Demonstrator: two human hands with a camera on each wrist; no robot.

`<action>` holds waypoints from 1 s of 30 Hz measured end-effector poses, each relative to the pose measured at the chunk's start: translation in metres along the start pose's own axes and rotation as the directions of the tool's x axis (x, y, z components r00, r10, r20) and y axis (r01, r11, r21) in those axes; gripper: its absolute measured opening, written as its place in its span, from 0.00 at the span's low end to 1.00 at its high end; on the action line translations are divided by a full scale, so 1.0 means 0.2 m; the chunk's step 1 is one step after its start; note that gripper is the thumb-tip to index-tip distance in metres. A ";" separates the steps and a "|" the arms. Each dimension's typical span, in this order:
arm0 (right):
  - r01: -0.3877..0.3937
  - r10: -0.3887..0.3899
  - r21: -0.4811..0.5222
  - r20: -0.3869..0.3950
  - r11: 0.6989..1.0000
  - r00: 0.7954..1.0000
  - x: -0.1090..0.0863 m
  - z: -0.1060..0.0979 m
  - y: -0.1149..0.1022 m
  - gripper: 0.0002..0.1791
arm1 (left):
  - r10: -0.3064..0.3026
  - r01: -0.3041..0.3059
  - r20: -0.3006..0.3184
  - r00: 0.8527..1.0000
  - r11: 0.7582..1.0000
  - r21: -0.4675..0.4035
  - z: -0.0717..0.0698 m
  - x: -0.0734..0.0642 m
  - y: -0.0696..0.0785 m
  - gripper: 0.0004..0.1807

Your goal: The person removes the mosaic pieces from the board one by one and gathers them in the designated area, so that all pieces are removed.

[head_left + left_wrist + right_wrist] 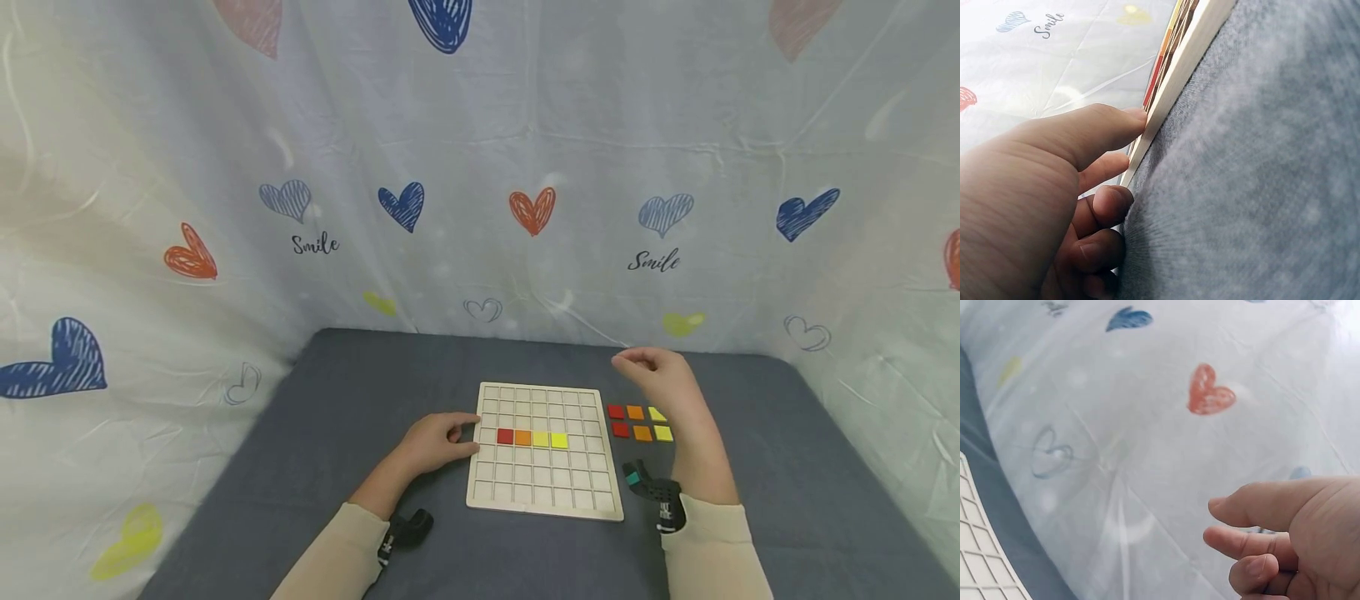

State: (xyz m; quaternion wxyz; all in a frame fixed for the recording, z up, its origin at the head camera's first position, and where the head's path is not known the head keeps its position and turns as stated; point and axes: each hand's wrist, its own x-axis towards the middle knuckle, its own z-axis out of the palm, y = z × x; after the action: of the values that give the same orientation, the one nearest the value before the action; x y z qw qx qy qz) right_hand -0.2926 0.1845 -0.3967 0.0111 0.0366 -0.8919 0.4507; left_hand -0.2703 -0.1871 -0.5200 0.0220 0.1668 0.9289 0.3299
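Note:
A square wooden grid board [534, 494] lies on the table. Along one of its middle rows sit a red tile [506, 437], an orange tile [522, 438] and two yellow tiles [550, 440], side by side. My left hand [433, 442] touches the board's left edge with thumb and index fingertips, as the left wrist view shows close up at the pale wooden rim [1175, 81]; its other fingers curl loosely. My right hand [663, 379] is raised beyond the board's far right corner. In the right wrist view its thumb [1254, 503] and index finger stand slightly apart with nothing between them.
Right of the board lie loose red tiles [620, 429], orange tiles [642, 433] and yellow tiles [663, 433] in two short rows, partly behind the right hand and wrist. The dark grey table [390, 367] meets a pale curtain [465, 150] printed with hearts.

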 end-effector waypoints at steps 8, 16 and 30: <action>0.101 -0.101 0.020 0.025 0.995 0.995 0.00 0.16 -0.11 0.21 | -0.011 0.011 0.001 1.000 1.000 -0.006 0.00 -0.01 0.01 0.27; 0.198 -0.199 0.027 0.115 0.980 0.973 -0.03 0.36 -0.19 0.16 | -0.012 0.012 -0.001 1.000 1.000 -0.006 0.00 0.00 0.01 0.27; 0.159 -0.123 -0.110 0.279 0.981 0.952 -0.06 0.75 -0.16 0.15 | -0.004 0.004 0.015 1.000 1.000 0.009 -0.01 0.01 0.00 0.27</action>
State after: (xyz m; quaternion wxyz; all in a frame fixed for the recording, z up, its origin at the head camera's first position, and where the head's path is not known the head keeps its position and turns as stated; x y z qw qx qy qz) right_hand -0.2753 0.0450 -0.4612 -0.0762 0.1607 -0.9078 0.3799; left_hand -0.2726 -0.1873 -0.5190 0.0288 0.1675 0.9305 0.3245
